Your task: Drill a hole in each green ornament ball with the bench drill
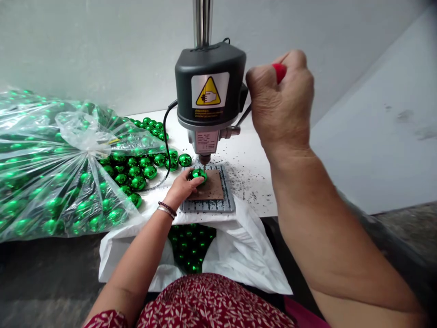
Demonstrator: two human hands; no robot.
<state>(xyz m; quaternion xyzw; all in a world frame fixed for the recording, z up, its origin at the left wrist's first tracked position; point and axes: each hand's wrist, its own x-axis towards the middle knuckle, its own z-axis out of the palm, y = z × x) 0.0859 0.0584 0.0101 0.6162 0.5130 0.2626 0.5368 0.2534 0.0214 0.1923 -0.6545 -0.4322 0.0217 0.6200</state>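
Note:
A shiny green ball (199, 175) is gripped in my left hand (184, 186), over the brown board (215, 189) on the drill press's grey base plate (208, 207). Right above the ball is the thin drill bit (205, 166), close to its top; I cannot tell whether it touches. My right hand (283, 95) is wrapped round the feed lever (244, 115) at the side of the black drill press head (210, 86). The lever's red knob (279, 72) pokes out between the fingers.
To the left lies a tied clear plastic bag (68, 182) of green balls, with loose green balls (138, 183) beside it. Dark shavings litter the white table (257, 173). A white sack (239, 246) with green balls inside hangs below the table's front edge. A black cable (165, 132) runs past the drill press.

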